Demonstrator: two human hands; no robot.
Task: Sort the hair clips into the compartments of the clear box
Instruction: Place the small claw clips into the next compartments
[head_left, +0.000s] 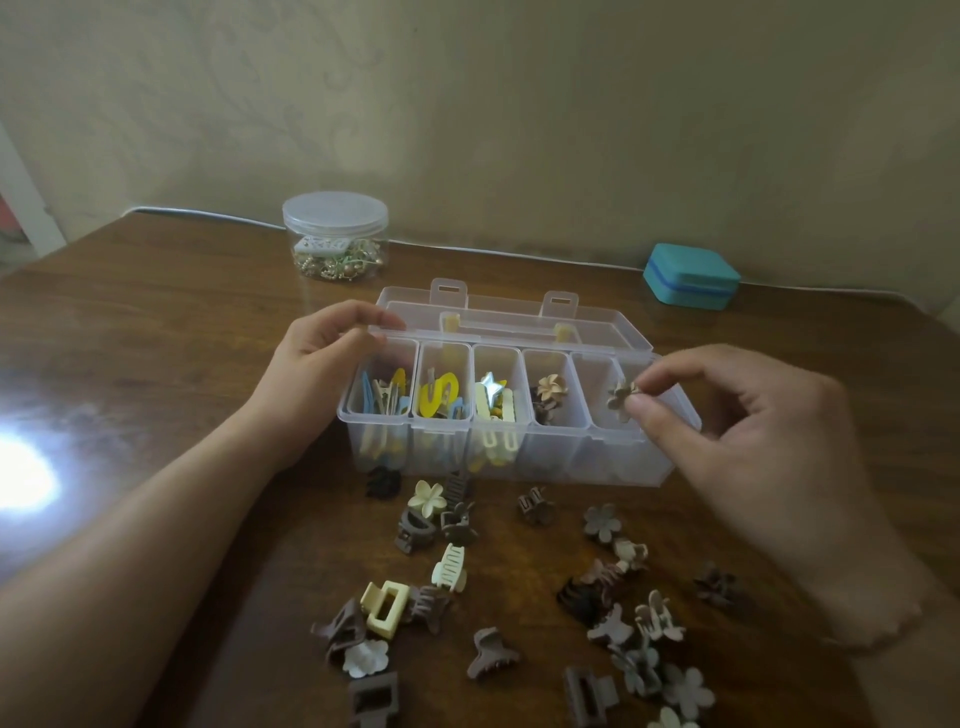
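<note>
- While the left hand (332, 347) grips the far left corner of the clear box (639, 470), thumb and fingers curled on its rim, the right hand (748, 441) pinches a small beige flower clip (620, 400) between thumb and fingertips.
- That clip hangs over the rightmost compartment, which looks bare of clips, just beside the one that holds a tan flower clip (550, 387).
- Flat snap clips, yellow, blue and cream, fill the three left compartments; a silver star clip (491, 385) lies on top of the third.
- Many more claw and flower clips, among them a cream flower clip (427, 499), lie scattered on the wooden table (156, 322) in front of the box.
- To do this step well, the person probably should move the clip left to join the matching flower, lower it inside the walls, then let go.
- Keeping the left hand on the box should stop it sliding.
- A lidded round jar (335, 236) and a teal case (691, 280) stand well behind.
</note>
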